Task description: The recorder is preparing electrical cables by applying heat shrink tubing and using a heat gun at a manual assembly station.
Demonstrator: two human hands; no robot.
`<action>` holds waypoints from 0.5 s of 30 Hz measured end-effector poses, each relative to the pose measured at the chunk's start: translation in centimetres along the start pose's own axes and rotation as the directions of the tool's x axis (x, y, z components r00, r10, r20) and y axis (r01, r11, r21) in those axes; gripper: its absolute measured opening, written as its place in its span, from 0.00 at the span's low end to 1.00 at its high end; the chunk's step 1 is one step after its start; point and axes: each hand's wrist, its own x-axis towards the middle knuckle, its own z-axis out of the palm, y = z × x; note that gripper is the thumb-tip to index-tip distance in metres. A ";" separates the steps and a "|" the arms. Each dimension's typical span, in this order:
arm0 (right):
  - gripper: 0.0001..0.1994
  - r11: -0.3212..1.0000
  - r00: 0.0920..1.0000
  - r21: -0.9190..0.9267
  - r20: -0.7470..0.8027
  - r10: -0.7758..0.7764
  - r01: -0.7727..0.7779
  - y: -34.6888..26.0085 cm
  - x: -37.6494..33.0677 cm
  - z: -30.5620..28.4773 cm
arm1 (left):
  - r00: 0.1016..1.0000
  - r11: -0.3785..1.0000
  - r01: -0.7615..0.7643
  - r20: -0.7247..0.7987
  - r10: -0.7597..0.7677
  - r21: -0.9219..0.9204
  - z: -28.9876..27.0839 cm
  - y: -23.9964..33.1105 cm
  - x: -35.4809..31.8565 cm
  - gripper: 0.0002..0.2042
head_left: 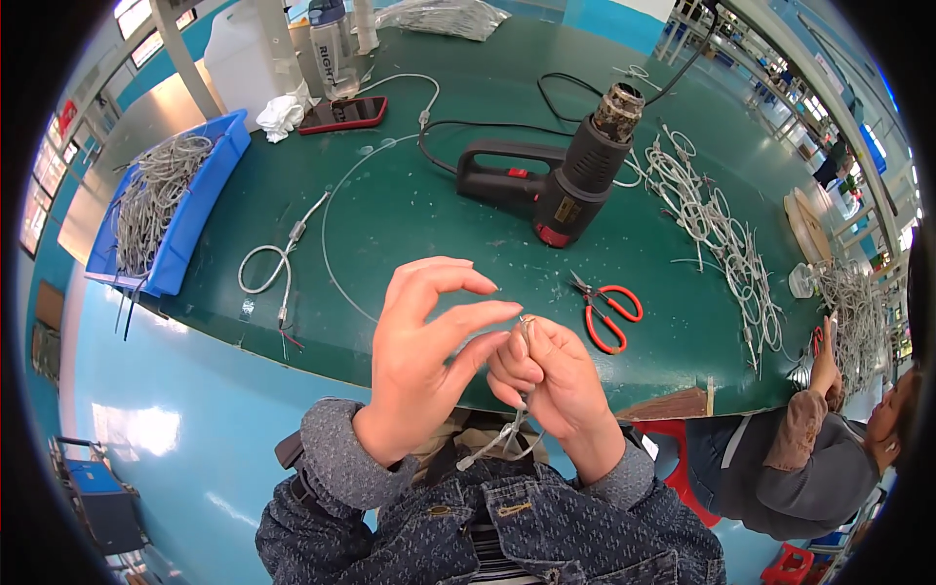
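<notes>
My right hand (pixel 558 375) is closed round a thin grey cable (pixel 511 429), whose lower part hangs below the fist in front of my jacket. A short end of it sticks up at the thumb, too small to make out. My left hand (pixel 414 356) is beside it with fingers apart and curved, a fingertip close to that end; whether it touches is unclear. Ahead on the green table (pixel 409 234) lie red-handled cutters (pixel 614 317) and a black heat gun (pixel 556 180), its nozzle pointing up. One looped grey cable (pixel 283 255) lies to the left.
A blue bin (pixel 210 185) full of grey cables stands at the far left. Beyond are a red-edged phone (pixel 343 115), crumpled tissue (pixel 283 117) and a bottle (pixel 333 58). A long pile of cables (pixel 717 224) lies right, near a seated co-worker (pixel 780 468).
</notes>
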 end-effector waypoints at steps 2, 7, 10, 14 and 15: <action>0.18 0.998 0.999 0.045 -0.013 0.038 -0.037 -0.1 -0.2 0.2 | 0.998 0.997 -0.064 0.000 0.064 0.054 0.2 -0.1 0.2 0.14; 0.17 0.992 0.996 0.085 0.011 0.092 -0.093 0.0 -0.4 0.3 | 0.991 0.984 -0.137 0.004 0.137 0.111 0.2 -0.1 0.1 0.14; 0.17 0.989 0.994 0.097 0.005 0.111 -0.111 0.1 -0.5 0.4 | 0.988 0.979 -0.153 -0.013 0.156 0.134 0.2 0.2 -0.2 0.14; 0.17 0.989 0.994 0.105 0.007 0.105 -0.105 0.1 -0.7 0.8 | 0.984 0.979 -0.149 -0.074 0.161 0.140 0.4 0.1 -0.7 0.12; 0.17 0.991 0.995 0.090 0.008 0.103 -0.104 0.1 -0.7 0.9 | 0.982 0.980 -0.142 -0.102 0.156 0.139 0.4 0.1 -0.9 0.11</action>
